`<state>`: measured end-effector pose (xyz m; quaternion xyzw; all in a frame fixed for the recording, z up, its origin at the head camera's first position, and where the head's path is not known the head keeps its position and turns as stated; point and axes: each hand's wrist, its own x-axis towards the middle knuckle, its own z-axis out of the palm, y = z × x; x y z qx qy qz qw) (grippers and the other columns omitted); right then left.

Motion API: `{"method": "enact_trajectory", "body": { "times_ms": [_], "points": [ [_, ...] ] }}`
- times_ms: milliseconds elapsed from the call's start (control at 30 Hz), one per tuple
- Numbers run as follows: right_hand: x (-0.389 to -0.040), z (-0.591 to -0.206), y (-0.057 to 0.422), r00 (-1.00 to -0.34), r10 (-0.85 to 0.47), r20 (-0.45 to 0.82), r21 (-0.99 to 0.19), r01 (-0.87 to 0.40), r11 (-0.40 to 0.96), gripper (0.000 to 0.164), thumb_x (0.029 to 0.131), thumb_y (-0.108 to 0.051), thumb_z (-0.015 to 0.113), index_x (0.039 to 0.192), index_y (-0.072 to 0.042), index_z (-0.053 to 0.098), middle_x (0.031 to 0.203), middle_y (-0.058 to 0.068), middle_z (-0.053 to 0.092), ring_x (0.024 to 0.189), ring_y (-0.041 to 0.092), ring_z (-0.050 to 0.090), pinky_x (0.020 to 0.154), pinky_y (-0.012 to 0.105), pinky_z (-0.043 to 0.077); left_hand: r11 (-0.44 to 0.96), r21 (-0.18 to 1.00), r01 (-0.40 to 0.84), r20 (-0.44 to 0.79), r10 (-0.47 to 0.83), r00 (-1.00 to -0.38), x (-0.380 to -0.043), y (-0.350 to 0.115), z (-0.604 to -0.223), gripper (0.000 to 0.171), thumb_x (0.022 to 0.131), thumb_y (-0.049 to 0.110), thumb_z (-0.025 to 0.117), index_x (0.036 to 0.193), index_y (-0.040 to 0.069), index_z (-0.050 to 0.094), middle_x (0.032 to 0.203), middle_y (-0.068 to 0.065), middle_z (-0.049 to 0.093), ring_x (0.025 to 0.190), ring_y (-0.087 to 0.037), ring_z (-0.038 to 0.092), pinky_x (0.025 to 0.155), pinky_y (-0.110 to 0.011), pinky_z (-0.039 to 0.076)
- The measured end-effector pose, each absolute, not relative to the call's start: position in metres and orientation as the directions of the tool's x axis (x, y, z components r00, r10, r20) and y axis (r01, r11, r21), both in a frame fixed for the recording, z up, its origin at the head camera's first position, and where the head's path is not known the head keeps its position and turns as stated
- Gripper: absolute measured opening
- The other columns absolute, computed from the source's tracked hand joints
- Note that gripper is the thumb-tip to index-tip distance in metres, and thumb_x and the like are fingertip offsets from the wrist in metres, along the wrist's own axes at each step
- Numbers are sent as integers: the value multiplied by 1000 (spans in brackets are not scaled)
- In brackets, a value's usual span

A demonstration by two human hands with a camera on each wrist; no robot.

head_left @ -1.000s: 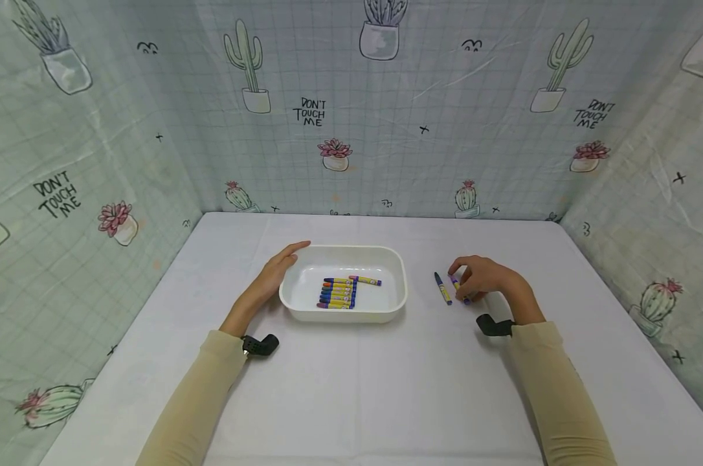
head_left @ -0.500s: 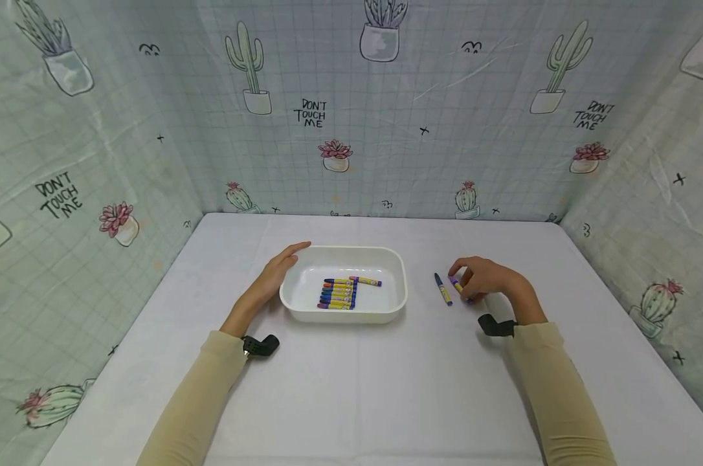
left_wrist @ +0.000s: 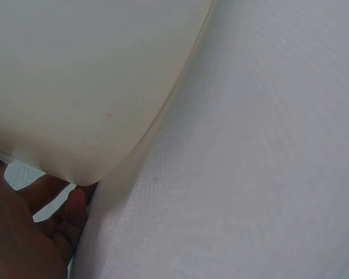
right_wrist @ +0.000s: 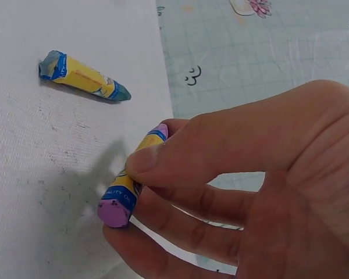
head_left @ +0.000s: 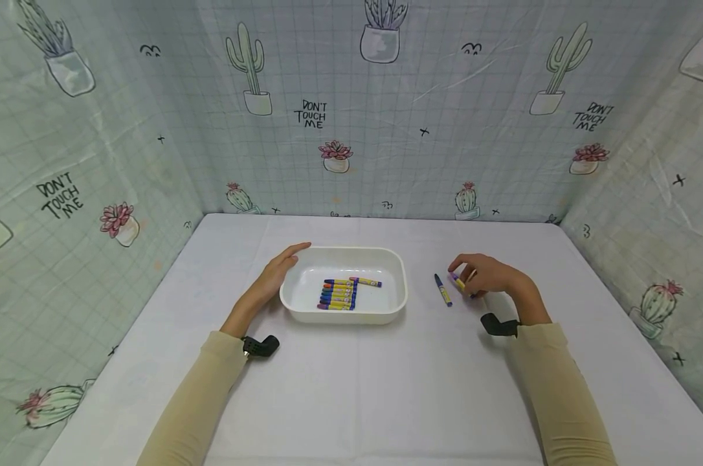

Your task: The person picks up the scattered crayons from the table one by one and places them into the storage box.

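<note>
My right hand point(head_left: 491, 274) pinches a light purple oil pastel point(right_wrist: 121, 192) between thumb and fingers, tilted just over the table. Its yellow and blue wrapper shows in the right wrist view. Left of that hand, a dark green oil pastel point(head_left: 443, 290) lies on the cloth. My left hand point(head_left: 273, 277) holds the left end of a white tray point(head_left: 342, 318), thumb at the rim; in the left wrist view its fingers meet the outer wall and are partly hidden. Inside the tray, several oil pastels point(head_left: 337, 295) lie in a stacked row, with a pink-tipped oil pastel point(head_left: 368, 282) at their upper right.
A white cloth covers the table point(head_left: 351, 388). Behind it and along both sides hangs a cactus-print curtain point(head_left: 380, 155). A black wrist mount point(head_left: 261, 345) sits on my left wrist, and another black mount point(head_left: 498, 325) on my right.
My right hand has risen slightly and shifted a little right, with the light purple oil pastel tilting up in its fingers. The left hand and tray have stayed put.
</note>
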<state>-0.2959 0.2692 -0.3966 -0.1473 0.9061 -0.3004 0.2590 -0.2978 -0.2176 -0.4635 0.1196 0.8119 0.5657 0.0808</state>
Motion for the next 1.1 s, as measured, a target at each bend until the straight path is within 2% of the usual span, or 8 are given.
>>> {"method": "enact_trajectory", "body": {
  "times_ms": [133,367,833,1100],
  "points": [
    [-295,-394,270,-832,-428,-352,-624,-132,770,54,88,0,65,141,0,53,128,31,60,100,32,65,79,42,62,335,936,108,8,286,-958,-297,-218,-463,48,114,32,29,161,26,38,169,-7,33,150,-36,41,119,-60,36],
    [-294,-392,271,-845,-451,-286,-652,-173,738,54,88,1,64,141,0,55,126,28,61,96,28,65,76,40,60,351,927,131,24,292,-956,-295,-220,-462,47,113,33,31,160,29,40,169,-3,32,154,-34,34,125,-60,26],
    [-294,-387,259,-853,-467,-235,-651,-219,727,53,86,1,63,138,-1,57,121,25,64,86,23,67,73,36,60,357,926,124,17,289,-957,-293,-219,-461,48,113,33,30,160,30,39,169,-4,33,154,-32,34,125,-59,26],
    [-300,-366,240,-839,-501,-214,-635,-270,724,51,85,2,62,136,-3,59,123,27,64,94,28,68,74,37,60,359,925,126,22,279,-960,-292,-221,-461,47,113,33,30,159,32,41,169,-2,34,155,-31,34,125,-59,25]
  ]
}}
